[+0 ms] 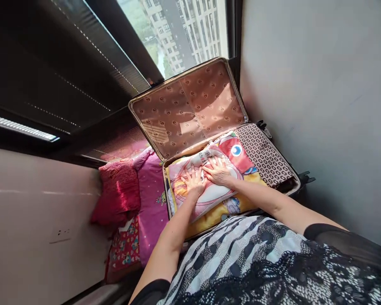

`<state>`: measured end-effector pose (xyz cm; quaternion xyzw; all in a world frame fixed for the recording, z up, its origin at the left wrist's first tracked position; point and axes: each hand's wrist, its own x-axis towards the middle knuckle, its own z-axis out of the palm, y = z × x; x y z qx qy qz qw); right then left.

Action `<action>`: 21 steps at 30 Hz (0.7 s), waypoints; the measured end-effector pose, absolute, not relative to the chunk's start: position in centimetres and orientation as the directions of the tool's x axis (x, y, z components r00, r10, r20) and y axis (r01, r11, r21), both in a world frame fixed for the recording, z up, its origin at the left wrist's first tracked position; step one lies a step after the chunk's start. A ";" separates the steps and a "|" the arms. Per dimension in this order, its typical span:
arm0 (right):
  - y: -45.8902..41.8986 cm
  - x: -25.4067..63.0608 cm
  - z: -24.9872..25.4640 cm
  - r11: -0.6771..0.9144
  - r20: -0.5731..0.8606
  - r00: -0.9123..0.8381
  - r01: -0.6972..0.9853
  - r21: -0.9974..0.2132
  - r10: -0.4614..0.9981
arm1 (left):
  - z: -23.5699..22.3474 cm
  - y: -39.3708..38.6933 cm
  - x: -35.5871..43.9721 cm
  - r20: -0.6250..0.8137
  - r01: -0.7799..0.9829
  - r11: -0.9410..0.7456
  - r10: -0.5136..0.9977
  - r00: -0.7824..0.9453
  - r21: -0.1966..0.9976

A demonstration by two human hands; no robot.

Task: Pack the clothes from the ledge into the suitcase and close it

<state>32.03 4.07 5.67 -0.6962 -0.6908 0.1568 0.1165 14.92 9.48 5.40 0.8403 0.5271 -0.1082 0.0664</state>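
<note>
Both my hands lie flat with fingers spread on a pink and white printed pillow (216, 195) inside an open suitcase (295, 180). My left hand (193, 181) rests on its left middle part, beside an orange-haired cartoon print. Close by on the right, my right hand (219, 171) touches the same pillow near its dark lettering. Under the pillow shows a yellow printed cloth (206, 222). A red cloth with a big eye print (236, 152) lies at the pillow's upper right. Folded beige fabric with a dark pattern (263, 152) fills the suitcase's right end.
The suitcase lid (190, 110), lined in brown patterned fabric, leans up against the window frame (235, 29). Purple bedding (150, 203) and a red cushion (119, 192) are on the left. A pale wall (320, 84) stands close on the right.
</note>
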 end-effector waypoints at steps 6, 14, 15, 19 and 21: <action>4.1 32.5 7.3 -0.008 -0.042 -0.012 0.900 -0.435 0.999 | 8.8 9.9 15.1 -0.273 0.894 -0.443 0.869 0.412 -0.060; 1.3 36.7 7.3 0.159 -0.056 -0.211 0.862 -0.482 0.976 | 12.2 9.0 14.3 -0.294 0.878 -0.479 0.842 0.452 -0.020; 0.7 37.2 7.0 0.149 -0.074 -0.210 0.861 -0.486 0.975 | 11.5 8.3 14.4 -0.298 0.874 -0.485 0.837 0.459 -0.013; -0.7 38.1 6.1 0.124 -0.099 -0.199 0.857 -0.501 0.975 | 8.2 6.2 15.2 -0.309 0.884 -0.466 0.846 0.435 -0.032; -0.6 38.1 5.9 0.138 -0.092 -0.213 0.850 -0.509 0.973 | 7.2 6.0 15.3 -0.297 0.886 -0.460 0.855 0.426 -0.053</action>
